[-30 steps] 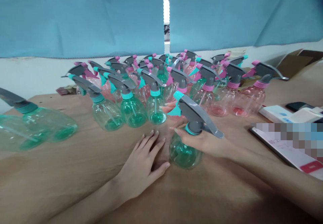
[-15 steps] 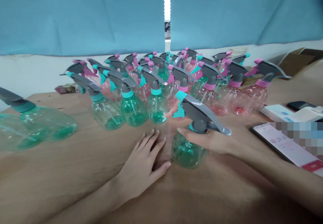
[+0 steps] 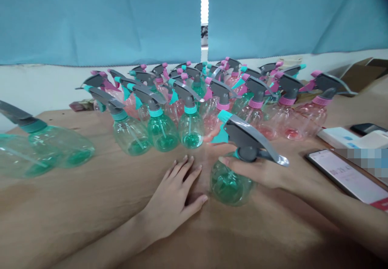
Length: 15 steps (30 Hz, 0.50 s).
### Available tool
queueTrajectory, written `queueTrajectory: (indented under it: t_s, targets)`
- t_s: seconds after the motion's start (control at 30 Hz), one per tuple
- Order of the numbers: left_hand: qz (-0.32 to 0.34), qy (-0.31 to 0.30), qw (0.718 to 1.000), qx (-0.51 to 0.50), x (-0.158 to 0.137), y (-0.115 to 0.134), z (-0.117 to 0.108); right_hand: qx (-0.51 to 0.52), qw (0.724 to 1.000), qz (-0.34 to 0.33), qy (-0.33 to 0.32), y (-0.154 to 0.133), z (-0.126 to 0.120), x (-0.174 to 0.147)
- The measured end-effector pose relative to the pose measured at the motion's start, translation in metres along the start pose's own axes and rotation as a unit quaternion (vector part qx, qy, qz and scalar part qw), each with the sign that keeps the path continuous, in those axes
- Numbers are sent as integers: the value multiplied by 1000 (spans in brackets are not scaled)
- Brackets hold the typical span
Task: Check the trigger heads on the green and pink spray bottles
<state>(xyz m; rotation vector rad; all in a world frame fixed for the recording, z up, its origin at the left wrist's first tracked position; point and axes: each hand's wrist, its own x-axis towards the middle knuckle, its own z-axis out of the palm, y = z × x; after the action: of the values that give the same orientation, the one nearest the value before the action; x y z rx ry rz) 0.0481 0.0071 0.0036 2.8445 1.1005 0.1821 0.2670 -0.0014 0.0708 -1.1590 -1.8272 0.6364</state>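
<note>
My right hand (image 3: 257, 171) is wrapped round the neck of a green spray bottle (image 3: 230, 186), which has a grey head and a turquoise nozzle and trigger. Its thumb crosses the neck on the near side, while fingertips show beyond the trigger. My left hand (image 3: 176, 196) lies flat on the wooden table (image 3: 100, 216), fingers spread, just left of that bottle and apart from it. Beyond the left fingertips stand a clear green spray bottle (image 3: 191, 129) and a deeper green spray bottle (image 3: 163, 131).
Several pink and green spray bottles crowd the back, including a pink spray bottle (image 3: 312, 113) at right. More green bottles (image 3: 63, 143) are at far left. A phone (image 3: 342, 174) lies at right beside a white box (image 3: 339, 137). Behind hangs a blue curtain (image 3: 106, 22).
The whole view has shifted slightly, so most things appear a little farther right. My right hand still grips the spray bottle, which is tilted slightly differently; my left hand stays flat.
</note>
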Motion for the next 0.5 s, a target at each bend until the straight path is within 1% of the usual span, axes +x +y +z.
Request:
queueTrajectory:
  t_s: [0.1,0.27,0.37,0.5]
  targets:
    - [2,-1,1000,0,-1,1,0,23,999,-14,-35,4,3,0]
    - [6,-6,1000,2,0,0,1,18,998,-40,-44,8,6,0]
    - [7,-1,1000,1,0,-1,1,5,998,-46,-49,11,7,0]
    - [2,-3,1000,-1,-1,0,1,-29,998,-40,-37,17,8,-3]
